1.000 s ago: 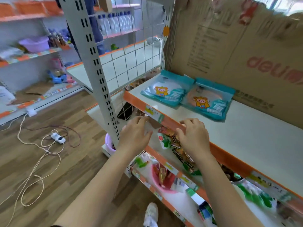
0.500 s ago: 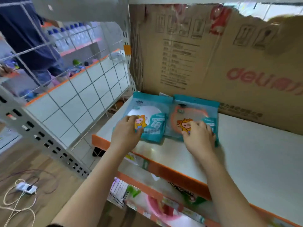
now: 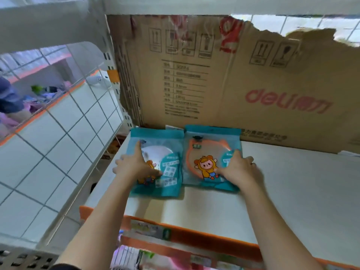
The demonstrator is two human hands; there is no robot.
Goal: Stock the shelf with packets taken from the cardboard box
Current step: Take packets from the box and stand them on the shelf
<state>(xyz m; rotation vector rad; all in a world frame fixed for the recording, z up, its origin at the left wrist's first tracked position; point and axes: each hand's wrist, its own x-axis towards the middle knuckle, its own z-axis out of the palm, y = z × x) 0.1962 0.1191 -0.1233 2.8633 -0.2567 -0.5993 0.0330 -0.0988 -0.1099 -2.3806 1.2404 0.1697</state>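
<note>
Two teal packets lie flat side by side on the white shelf (image 3: 292, 188), near its back left. The left packet (image 3: 167, 145) shows a white round item; the right packet (image 3: 206, 151) shows an orange-rimmed one with a cartoon figure. My left hand (image 3: 134, 166) lies flat on the left packet, fingers spread. On the right packet's right side rests my right hand (image 3: 237, 168), fingers straight. Both packets' far edges lie close to a large torn cardboard sheet (image 3: 224, 84) standing against the shelf's back.
A white wire grid panel (image 3: 64, 133) walls the shelf's left end. An orange price strip (image 3: 194, 236) runs along the front edge, with goods on lower shelves under it. Another shelf board (image 3: 194, 4) hangs overhead. To the right, the shelf surface is bare.
My hands rose from the lower shelf's edge to the two packets and pushed them back and square, toward the cardboard. The view moved in closer to the shelf.
</note>
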